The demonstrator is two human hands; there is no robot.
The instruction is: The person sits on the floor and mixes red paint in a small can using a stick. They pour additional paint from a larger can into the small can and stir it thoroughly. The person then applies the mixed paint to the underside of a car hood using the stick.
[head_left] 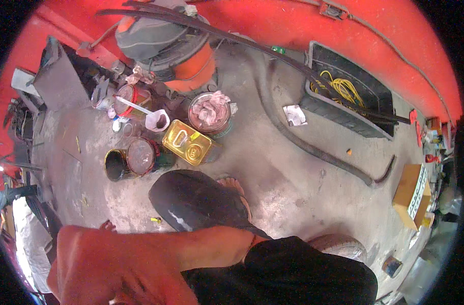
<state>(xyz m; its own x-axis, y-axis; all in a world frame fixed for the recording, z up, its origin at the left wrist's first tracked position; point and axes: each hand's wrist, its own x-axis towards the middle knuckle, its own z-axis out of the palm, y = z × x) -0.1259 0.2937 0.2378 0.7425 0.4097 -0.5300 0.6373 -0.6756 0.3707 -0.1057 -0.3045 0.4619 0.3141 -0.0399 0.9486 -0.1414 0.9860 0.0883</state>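
Bare skin of my arm [211, 249], tinted red, fills the lower left and runs toward black cloth [293, 269]. A few dark fingertips [108, 225] show above its upper edge. They seem to be my left hand, but most of that hand is hidden and I cannot see what it touches. My right hand does not show. Beyond my dark-clothed knee [201, 198] stand a gold rectangular tin [178, 147], an open round can [116, 165] and a stained can [141, 155] beside it. Farther off are a white long-handled dipper [153, 120] and a bucket holding pinkish crumpled cloth [211, 109].
An orange-and-grey vacuum cleaner [191, 71] stands against the red wall, with a ribbed hose [313, 147] across the floor. Long dark strips [242, 38] reach into a black bin [339, 113] containing yellow cable [346, 89]. At right sits a cardboard box [405, 195].
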